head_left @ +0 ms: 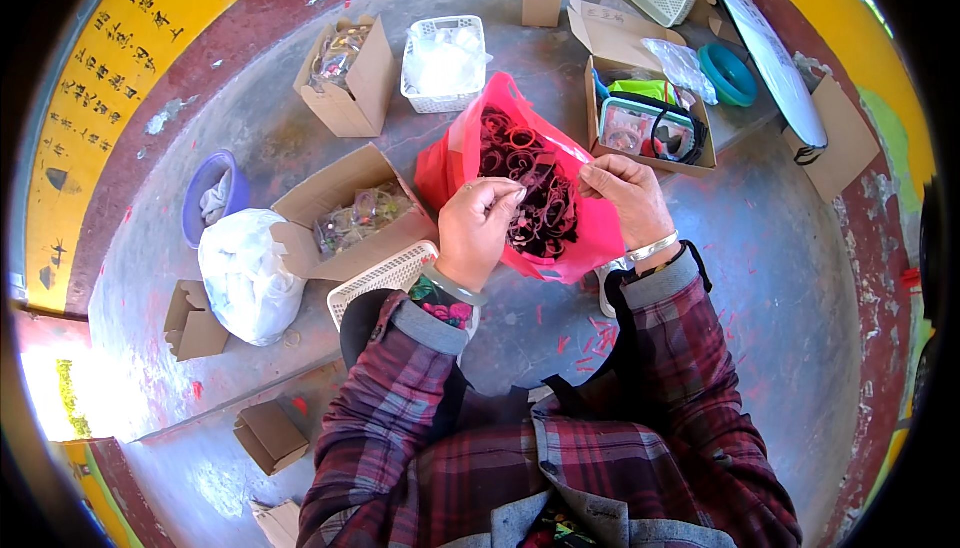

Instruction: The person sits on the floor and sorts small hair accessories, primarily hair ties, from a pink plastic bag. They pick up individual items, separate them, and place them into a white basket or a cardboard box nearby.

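Note:
A bright pink-red plastic bag [590,238] stands wide open in front of me, filled with many small dark loops [530,183], a few of them reddish. My left hand [478,230] is over the bag's near left side, thumb and forefinger pinched together. Opposite it, at the right rim, my right hand [630,198] also has its fingertips pressed together. Whatever either pinch holds is too small to make out. The two hands are a short distance apart, above the loops.
Left of the bag are a cardboard box [345,183] of small clear packets, a cream basket [385,276], a white plastic sack [250,283] and a purple basin [238,188]. Beyond stand a filled carton [370,83], a white basket [443,103], a box of goods [690,160] and a teal basin [728,75].

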